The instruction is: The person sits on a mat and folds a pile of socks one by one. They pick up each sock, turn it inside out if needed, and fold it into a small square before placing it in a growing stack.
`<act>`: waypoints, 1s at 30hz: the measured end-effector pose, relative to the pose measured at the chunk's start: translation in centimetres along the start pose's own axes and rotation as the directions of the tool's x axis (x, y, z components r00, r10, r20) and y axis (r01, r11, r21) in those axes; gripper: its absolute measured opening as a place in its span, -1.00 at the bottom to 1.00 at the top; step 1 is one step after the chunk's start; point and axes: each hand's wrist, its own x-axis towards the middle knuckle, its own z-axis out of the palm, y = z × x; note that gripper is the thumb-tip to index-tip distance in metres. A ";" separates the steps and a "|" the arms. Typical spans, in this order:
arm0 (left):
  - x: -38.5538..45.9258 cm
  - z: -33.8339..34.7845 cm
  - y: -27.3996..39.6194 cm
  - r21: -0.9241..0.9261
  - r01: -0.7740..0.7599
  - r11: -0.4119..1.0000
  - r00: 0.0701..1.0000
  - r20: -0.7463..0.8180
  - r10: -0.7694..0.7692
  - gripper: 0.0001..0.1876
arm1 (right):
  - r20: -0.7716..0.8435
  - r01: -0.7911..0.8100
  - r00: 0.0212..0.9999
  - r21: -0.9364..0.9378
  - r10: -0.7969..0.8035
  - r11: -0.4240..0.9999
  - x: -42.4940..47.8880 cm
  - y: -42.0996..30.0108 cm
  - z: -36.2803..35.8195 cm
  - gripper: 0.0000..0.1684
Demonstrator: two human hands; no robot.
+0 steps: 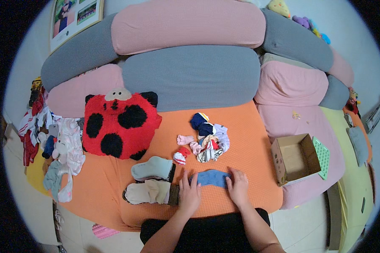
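A blue sock (pixel 212 178) lies flat and sideways on the orange couch cover in front of me. My left hand (pixel 190 193) is at its left end, the thumb and fingers on the fabric. At the opposite end, my right hand (pixel 239 187) holds the edge between thumb and fingers. Just left of my left hand are two stacks of socks: one topped by a pale mint sock (pixel 152 168), the nearer topped by a cream sock (pixel 138 193). Beyond the blue sock lies a loose heap of mixed socks (pixel 209 146), with a red-and-white sock (pixel 181 156) beside it.
A red ladybug-like plush cushion (pixel 131 125) sits at left on the orange cover (pixel 247 148). Crumpled clothes (pixel 70 142) pile up further left. An open cardboard box (pixel 296 158) stands at right against a green plastic tray (pixel 321 156). Grey and pink backrest cushions (pixel 190 77) line the back.
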 end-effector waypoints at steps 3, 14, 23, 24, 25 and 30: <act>1.0 1.1 -0.6 0.013 0.049 0.999 0.998 -0.028 -0.049 -0.53 | -0.098 0.053 0.993 -0.085 -0.061 0.995 1.0 0.0 0.6 -0.58; 1.8 0.1 -0.4 -0.253 0.100 0.962 0.995 0.011 -0.101 -0.42 | 0.031 -0.091 0.996 0.233 0.086 0.968 1.1 0.4 0.4 -0.78; 0.2 1.2 -2.0 -0.487 0.125 0.865 0.992 0.036 -0.123 -0.56 | 0.060 -0.142 0.990 0.457 0.129 0.878 0.5 1.6 1.0 -0.75; 0.2 0.8 -1.5 -0.457 0.104 0.884 0.994 0.018 -0.108 -0.57 | 0.053 -0.110 0.994 0.379 0.097 0.919 0.5 1.1 0.4 -0.74; 0.1 0.6 -1.2 -0.426 0.083 0.901 0.996 0.001 -0.091 -0.58 | 0.049 -0.076 0.997 0.299 0.064 0.951 0.5 0.7 -0.1 -0.72; 0.3 1.5 -2.0 -0.377 0.159 0.913 0.986 0.014 -0.166 -0.57 | 0.039 -0.040 0.999 0.158 0.034 0.987 0.3 -0.1 -0.9 -0.71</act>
